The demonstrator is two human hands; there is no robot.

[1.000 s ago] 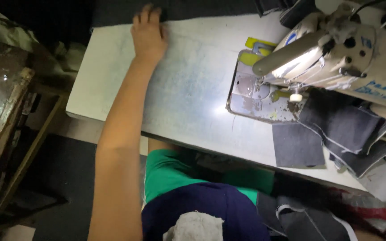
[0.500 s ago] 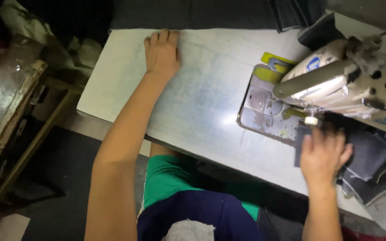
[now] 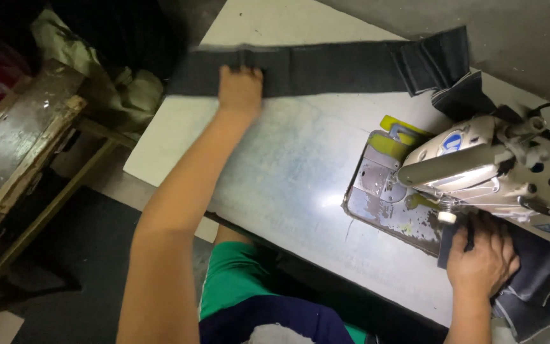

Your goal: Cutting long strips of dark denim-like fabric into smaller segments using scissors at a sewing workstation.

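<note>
Keep the left hand (image 3: 240, 89) pressed flat on the long dark denim strip (image 3: 326, 67) at the table's (image 3: 288, 178) far edge, left of the sewing machine (image 3: 485, 169), and the right hand (image 3: 482, 258) clenched on the dark cloth (image 3: 536, 280) under it.

— Where is the left hand (image 3: 240, 89)?

— Far out ahead, at the end of a bare left arm stretched almost straight from the shoulder, elbow barely bent. The palm faces down, fingers together and pointing away from the body, pressed flat.

— And the right hand (image 3: 480, 258)?

— Much nearer the body, low on the right side. Its back faces up, knuckles raised, fingers curled downward and slightly spread, wrist straight, with only a short part of the forearm in view.

— Are the two hands close?

— No, well apart.
</note>
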